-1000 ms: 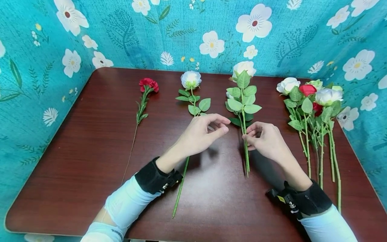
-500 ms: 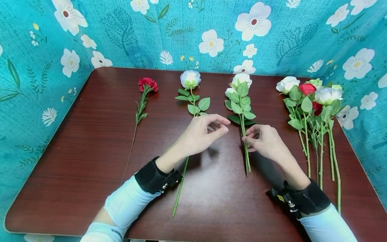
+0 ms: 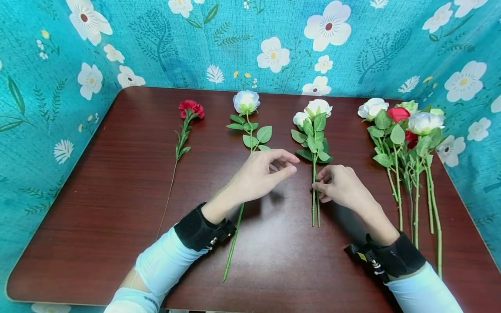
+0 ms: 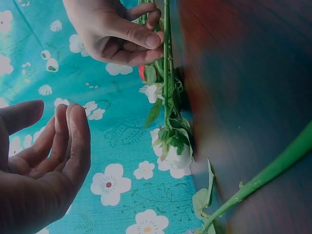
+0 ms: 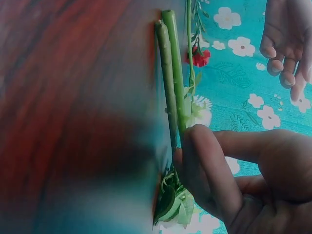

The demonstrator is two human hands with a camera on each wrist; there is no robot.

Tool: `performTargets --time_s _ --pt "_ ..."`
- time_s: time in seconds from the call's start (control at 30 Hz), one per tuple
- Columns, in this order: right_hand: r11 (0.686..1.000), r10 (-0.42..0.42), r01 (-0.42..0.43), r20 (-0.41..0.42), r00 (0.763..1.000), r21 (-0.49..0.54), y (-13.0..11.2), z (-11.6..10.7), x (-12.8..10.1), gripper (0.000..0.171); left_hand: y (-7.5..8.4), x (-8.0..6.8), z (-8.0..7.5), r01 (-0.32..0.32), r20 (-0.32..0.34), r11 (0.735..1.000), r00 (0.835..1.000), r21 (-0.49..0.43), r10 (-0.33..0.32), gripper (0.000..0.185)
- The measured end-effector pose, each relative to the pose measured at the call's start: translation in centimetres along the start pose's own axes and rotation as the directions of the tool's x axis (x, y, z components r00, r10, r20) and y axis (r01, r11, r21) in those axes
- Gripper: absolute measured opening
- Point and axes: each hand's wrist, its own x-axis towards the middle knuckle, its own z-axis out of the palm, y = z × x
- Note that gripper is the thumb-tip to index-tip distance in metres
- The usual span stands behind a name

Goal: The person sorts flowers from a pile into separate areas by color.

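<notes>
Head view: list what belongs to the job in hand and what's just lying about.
Likely in the job:
Right hand
White rose pair, at least one stem pinched
Left hand, nearby, holding nothing

Apparently just lying about:
Single white rose
Red flower
Mixed bunch, far right

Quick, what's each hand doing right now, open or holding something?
Left hand: open, fingers loosely bent, holding nothing.
Right hand: closed, pinching at least one green flower stem.
</notes>
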Motion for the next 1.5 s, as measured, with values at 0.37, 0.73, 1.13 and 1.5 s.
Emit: performTargets --time_s 0.37,0.73,1.13,1.5 --pt "0.998 -0.010 0.010 0.009 1.000 -0.066 0.5 -1.1 -0.5 0.022 0.0 0.1 0.2 0.007 0.012 1.000 1.000 0.007 -0.007 0.018" --pt "0.968 0.016 -0.019 -0.015 1.000 -0.251 3.5 -4.5 -1.7 0.032 0.1 0.1 -0.2 0.004 0.026 1.000 1.000 -0.002 -0.004 0.019" --pt "0.927 0.044 -0.101 -0.162 0.986 -0.362 6.3 -7.4 -2.6 0.040 0.0 0.2 -0.5 0.017 0.042 1.000 0.999 0.011 -0.017 0.020" --pt "0.872 0.129 -0.193 -0.169 0.977 -0.450 8.5 -9.0 -3.4 0.040 -0.1 0.2 -0.5 0.010 0.053 1.000 0.999 0.015 -0.010 0.020"
